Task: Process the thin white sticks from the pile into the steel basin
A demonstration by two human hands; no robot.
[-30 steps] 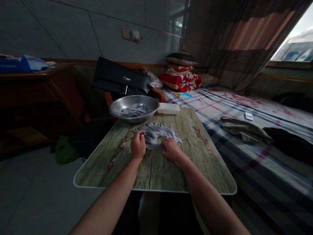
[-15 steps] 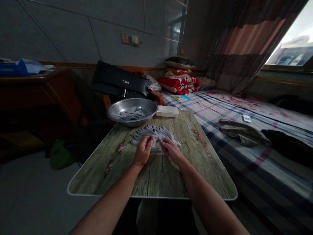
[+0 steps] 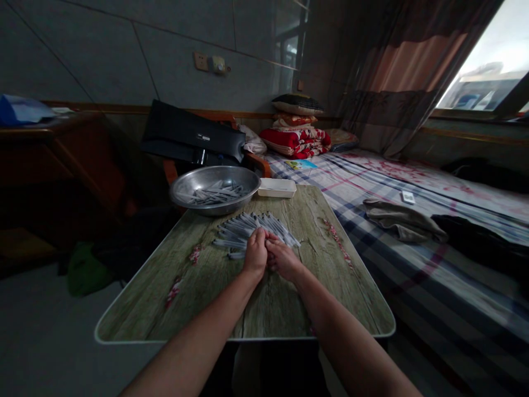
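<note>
My left hand (image 3: 257, 252) and my right hand (image 3: 283, 258) meet over the near edge of a fanned-out pile of pens (image 3: 237, 231). The pens look slim and whitish, translucent, with dark ends pointing mostly away from me. Fingers of both hands are closed and pressed together at the tips. Whatever lies between them is hidden. Behind the pile, a wide steel basin (image 3: 215, 208) holds many more of the same loose pens (image 3: 217, 193).
A shallow white tray (image 3: 276, 189) stands beside the basin at the far edge of the wood-patterned table (image 3: 330, 298). A black monitor (image 3: 194, 135) leans on a chair behind. To the right is a bed (image 3: 351, 193) with a dark grey cloth (image 3: 397, 220).
My hands were apart, the right one holding a pen; they have come together, the left moving right. The view has shifted slightly, so the scene sits further left.
</note>
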